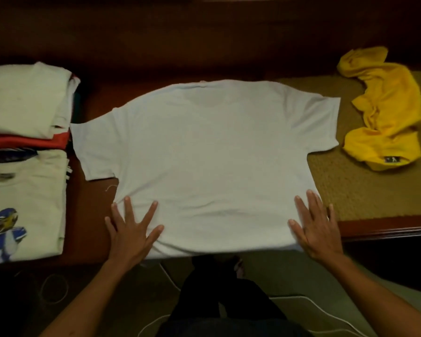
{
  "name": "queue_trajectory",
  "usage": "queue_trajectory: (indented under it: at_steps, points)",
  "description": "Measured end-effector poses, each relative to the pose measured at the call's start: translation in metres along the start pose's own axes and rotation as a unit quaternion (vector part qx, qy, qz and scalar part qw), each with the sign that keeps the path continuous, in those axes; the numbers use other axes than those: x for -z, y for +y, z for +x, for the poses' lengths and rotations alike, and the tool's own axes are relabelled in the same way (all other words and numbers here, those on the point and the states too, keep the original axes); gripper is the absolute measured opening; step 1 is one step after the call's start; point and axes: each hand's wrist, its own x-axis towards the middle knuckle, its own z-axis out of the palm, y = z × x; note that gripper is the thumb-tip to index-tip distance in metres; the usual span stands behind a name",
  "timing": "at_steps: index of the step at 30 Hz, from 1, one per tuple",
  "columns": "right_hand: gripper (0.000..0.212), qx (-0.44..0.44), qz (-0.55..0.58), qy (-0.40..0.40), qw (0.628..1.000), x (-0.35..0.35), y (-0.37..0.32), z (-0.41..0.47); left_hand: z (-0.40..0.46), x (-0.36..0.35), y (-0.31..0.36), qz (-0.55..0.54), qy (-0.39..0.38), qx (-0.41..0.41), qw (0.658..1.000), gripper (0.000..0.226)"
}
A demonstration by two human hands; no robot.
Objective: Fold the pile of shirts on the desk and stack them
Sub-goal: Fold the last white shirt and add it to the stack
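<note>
Grip: your left hand [131, 229] and right hand [317, 227] both lie flat with fingers spread, pressing down on the near hem corners of the white shirt [204, 152]; neither hand curls round or pinches any cloth. The shirt is spread face down at the centre of the surface [95, 215], collar at the far side, sleeves out to left and right, hem at the near edge. Judgement: you hold the palms flat to smooth the fabric and pin the hem square before the first fold. Folded stack [24, 166] sits at the left, just beside the left sleeve, close enough to receive this shirt with a short move. Its near top shirt shows a football player print in blue with digits that look like "18", partly cut off. Yellow shirt [384, 113] lies crumpled at the far right, apart from the white one, not yet folded; its small dark hem tag is too small to read.
</note>
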Motion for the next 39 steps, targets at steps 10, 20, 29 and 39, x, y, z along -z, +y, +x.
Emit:
queue_trajectory:
  at_steps: [10,20,29,39]
  points:
    - [0.071,-0.025,0.132,0.068,0.989,0.026,-0.036,-0.010,-0.002,0.042,0.019,-0.026,0.001,0.003,1.000,0.054]
    - [0.045,0.014,0.273,0.135,0.952,-0.012,-0.194,-0.082,0.023,0.084,-0.031,0.016,0.071,-0.114,0.991,0.044]
    - [0.030,-0.100,0.384,0.072,0.915,-0.096,-0.332,-0.102,0.117,0.134,-0.106,0.171,0.005,-0.308,0.936,0.045]
    - [0.035,-0.356,0.352,0.013,0.865,-0.094,-0.470,-0.082,0.151,0.147,-0.090,0.239,0.007,-0.385,0.892,0.042]
